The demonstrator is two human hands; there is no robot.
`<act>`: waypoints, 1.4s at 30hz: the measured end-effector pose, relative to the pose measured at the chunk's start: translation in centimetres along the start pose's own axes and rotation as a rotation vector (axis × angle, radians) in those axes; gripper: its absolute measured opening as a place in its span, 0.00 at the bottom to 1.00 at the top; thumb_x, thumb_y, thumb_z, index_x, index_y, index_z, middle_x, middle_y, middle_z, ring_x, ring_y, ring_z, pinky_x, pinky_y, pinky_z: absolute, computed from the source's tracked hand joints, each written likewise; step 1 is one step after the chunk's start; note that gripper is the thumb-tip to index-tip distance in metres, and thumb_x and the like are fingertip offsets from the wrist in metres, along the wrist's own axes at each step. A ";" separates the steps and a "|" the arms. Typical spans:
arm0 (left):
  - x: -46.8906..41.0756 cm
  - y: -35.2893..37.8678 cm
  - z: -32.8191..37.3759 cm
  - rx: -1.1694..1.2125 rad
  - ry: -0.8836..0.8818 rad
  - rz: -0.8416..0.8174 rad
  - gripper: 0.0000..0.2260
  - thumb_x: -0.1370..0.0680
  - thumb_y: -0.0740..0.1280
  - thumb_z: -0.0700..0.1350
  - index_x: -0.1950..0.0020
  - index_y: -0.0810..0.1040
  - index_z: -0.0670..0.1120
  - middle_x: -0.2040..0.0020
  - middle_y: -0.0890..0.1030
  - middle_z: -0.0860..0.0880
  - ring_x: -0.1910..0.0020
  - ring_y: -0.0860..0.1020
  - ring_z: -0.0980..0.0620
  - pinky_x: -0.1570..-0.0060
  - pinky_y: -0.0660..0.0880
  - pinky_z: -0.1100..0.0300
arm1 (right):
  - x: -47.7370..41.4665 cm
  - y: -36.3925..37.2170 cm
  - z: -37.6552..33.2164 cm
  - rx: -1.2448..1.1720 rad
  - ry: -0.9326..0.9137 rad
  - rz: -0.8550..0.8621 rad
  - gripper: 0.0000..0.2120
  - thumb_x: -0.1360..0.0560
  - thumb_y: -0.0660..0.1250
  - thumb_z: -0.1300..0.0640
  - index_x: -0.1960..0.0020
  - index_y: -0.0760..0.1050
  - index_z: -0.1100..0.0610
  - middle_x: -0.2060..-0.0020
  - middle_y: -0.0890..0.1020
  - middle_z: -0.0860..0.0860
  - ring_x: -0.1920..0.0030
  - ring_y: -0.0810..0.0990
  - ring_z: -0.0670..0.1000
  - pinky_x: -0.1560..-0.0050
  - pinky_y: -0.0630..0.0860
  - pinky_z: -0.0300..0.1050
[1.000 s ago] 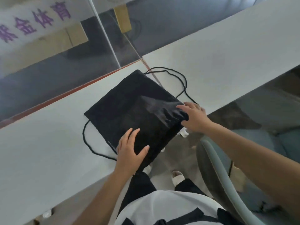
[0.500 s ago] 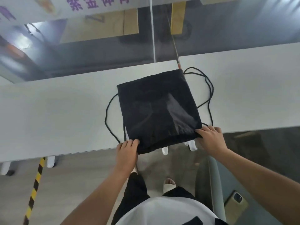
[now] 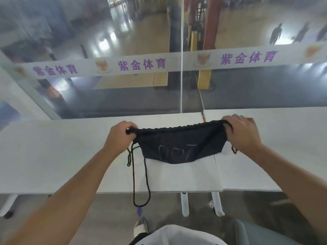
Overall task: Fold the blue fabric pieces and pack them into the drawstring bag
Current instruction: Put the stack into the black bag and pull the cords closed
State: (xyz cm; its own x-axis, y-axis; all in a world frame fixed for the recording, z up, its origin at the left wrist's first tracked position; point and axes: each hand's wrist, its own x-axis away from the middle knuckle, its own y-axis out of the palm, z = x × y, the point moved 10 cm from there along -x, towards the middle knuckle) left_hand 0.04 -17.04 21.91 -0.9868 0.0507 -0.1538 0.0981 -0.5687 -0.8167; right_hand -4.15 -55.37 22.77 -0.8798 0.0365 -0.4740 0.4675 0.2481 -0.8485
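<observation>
A black drawstring bag [image 3: 178,147] hangs in the air above the white table [image 3: 53,156], stretched between both hands by its gathered top edge. My left hand [image 3: 122,135] grips the left corner. My right hand [image 3: 242,133] grips the right corner. Faint pale lettering shows on the bag's front. Black cords [image 3: 139,175] dangle from the left corner past the table's front edge. No blue fabric pieces are in view.
A glass partition with a white banner [image 3: 159,65] of purple characters rises behind the table. White table legs [image 3: 184,204] stand below the front edge. A grey chair [image 3: 265,234] sits at the lower right. My white shirt shows at the bottom.
The bag lay flat on the table with my hands at its near edge; now both hands hold it lifted by its top corners. My view has tilted upward.
</observation>
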 end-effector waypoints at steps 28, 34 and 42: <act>-6.5 0.7 -6.4 0.610 -0.334 -0.094 0.08 0.17 0.65 0.48 0.39 0.77 0.51 0.43 0.82 0.46 0.50 0.84 0.44 0.55 0.83 0.52 | -2.6 5.5 2.7 -0.862 0.790 -0.198 0.16 0.27 0.76 0.49 0.44 0.79 0.56 0.52 0.84 0.55 0.54 0.83 0.56 0.50 0.81 0.54; -5.4 3.7 -7.5 0.721 -0.436 -0.258 0.15 0.17 0.61 0.56 0.44 0.79 0.45 0.55 0.86 0.41 0.51 0.85 0.43 0.47 0.78 0.53 | 1.4 5.2 4.1 -0.920 0.862 -0.336 0.13 0.25 0.74 0.54 0.50 0.81 0.64 0.58 0.84 0.60 0.50 0.85 0.61 0.39 0.76 0.58; -4.6 3.1 -9.2 0.561 -0.624 -0.212 0.20 0.18 0.62 0.59 0.56 0.76 0.42 0.68 0.71 0.44 0.69 0.72 0.49 0.65 0.78 0.57 | -1.3 3.7 2.6 -0.897 0.731 -0.375 0.22 0.19 0.64 0.46 0.63 0.80 0.61 0.71 0.73 0.53 0.61 0.76 0.55 0.53 0.69 0.48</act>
State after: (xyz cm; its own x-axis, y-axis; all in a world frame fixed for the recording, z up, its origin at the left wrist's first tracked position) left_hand 6.07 -11.54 14.95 -0.8834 -0.1654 0.4385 -0.0117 -0.9276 -0.3734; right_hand -1.04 -57.00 19.68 -0.9242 0.2837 0.2558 0.2018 0.9312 -0.3034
